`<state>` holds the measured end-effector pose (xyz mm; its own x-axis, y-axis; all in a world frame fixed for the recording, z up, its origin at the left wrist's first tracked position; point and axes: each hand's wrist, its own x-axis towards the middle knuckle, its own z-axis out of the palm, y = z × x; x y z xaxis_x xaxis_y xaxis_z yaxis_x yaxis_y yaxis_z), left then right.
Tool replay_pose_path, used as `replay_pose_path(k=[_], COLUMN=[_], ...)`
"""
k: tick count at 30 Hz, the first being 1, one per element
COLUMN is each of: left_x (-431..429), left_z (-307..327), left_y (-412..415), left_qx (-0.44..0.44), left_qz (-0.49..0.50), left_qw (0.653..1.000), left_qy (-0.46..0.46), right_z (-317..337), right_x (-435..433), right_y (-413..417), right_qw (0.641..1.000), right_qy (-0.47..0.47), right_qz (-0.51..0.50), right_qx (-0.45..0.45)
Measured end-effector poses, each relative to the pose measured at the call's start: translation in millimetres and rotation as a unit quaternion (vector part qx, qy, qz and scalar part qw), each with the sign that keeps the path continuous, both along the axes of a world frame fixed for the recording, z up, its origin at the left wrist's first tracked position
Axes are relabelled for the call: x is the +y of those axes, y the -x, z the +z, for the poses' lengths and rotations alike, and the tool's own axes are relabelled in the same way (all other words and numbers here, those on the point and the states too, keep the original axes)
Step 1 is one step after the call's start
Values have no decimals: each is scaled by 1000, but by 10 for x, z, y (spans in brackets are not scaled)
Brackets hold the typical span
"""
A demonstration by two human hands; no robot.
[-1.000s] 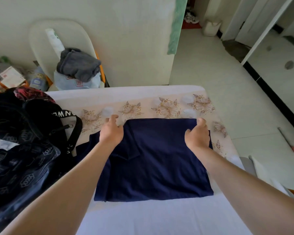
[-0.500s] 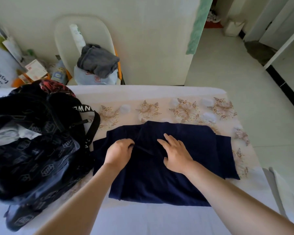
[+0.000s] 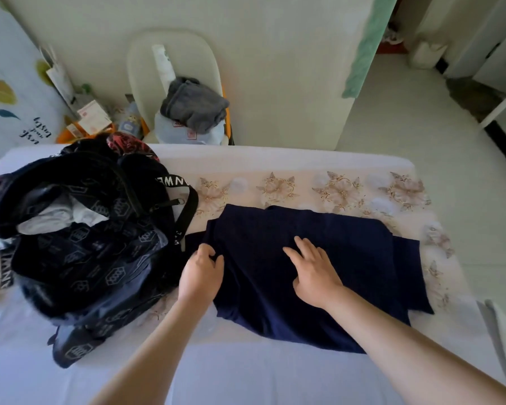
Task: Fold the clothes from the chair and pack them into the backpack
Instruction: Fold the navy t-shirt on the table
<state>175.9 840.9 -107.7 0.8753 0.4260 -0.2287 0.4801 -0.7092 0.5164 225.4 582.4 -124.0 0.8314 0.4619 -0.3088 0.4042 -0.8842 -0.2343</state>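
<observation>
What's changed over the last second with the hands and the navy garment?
Both hands let go of the far corners of the navy garment and drew back toward the person. The left hand now pinches the cloth near its left edge; the right hand lies flat on its middle. The backpack stays at the left, and the grey garment still lies on the chair.

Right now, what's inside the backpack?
A crumpled white garment shows in the open mouth of the backpack. Anything beneath it is covered by the black patterned fabric, so the rest cannot be seen.
</observation>
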Motion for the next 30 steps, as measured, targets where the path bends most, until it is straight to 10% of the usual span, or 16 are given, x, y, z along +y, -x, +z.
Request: replay_pose_path(k=[7, 13, 21, 25, 28, 30], left_x=[-185, -165, -347, -295, -189, -67], left_z=[-206, -209, -196, -79, 46, 78], left_y=[902, 1064, 1002, 996, 1030, 1068], left_qx=[-5, -133, -33, -103, -124, -118], left_qz=[-116, -75, -84, 126, 305, 328], left_qw=[990, 986, 989, 982, 868, 852], left_qy=[-85, -63, -115, 100, 372, 391], right_z=[-31, -108, -79, -75, -79, -90], right_x=[175, 96, 47, -8, -6, -11], right_y=[731, 1117, 1282, 1260, 1246, 1247], right_qw=[987, 995, 995, 996, 997, 998], right_qy=[-111, 7, 53, 36, 15, -1], right_qz=[62, 87, 79, 79, 68, 62], right_qx=[-96, -49, 12, 24, 22, 17])
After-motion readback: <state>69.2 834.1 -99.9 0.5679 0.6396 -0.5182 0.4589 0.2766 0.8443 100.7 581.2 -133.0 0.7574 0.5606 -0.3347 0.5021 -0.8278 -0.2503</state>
